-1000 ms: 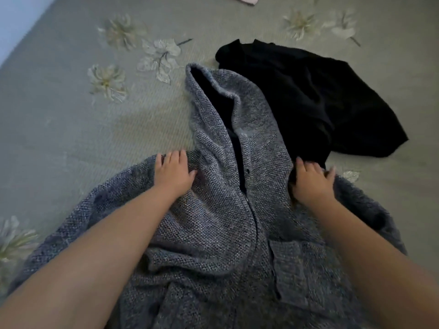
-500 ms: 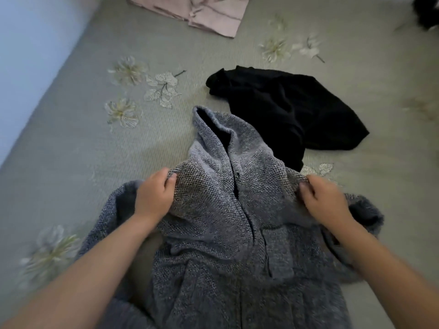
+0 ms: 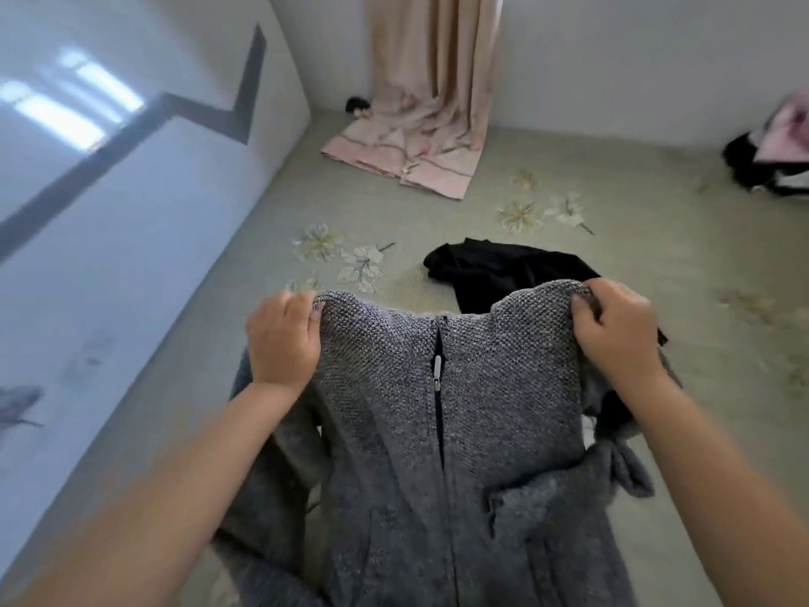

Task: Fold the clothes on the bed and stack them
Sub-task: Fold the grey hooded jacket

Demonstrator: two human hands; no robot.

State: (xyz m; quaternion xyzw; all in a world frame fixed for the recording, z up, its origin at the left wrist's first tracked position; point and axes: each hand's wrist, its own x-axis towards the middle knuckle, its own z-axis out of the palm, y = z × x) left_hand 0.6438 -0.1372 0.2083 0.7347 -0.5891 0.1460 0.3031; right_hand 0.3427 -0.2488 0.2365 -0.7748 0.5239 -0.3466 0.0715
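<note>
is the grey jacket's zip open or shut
Mostly shut: on the grey jacket the zipper pull sits near the top, with only a short gap above it.

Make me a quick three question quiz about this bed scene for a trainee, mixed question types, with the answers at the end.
1. True or false: both hands grip the grey knitted zip-up jacket at its shoulders.
2. Which garment lies just beyond the jacket on the bed? A) the crumpled black garment B) a red towel C) a white shirt
3. Fill in: the folded pink cloth lies at the foot of the hanging beige ____.

Key:
1. True: the left hand and the right hand each pinch a shoulder.
2. A
3. curtain
</note>
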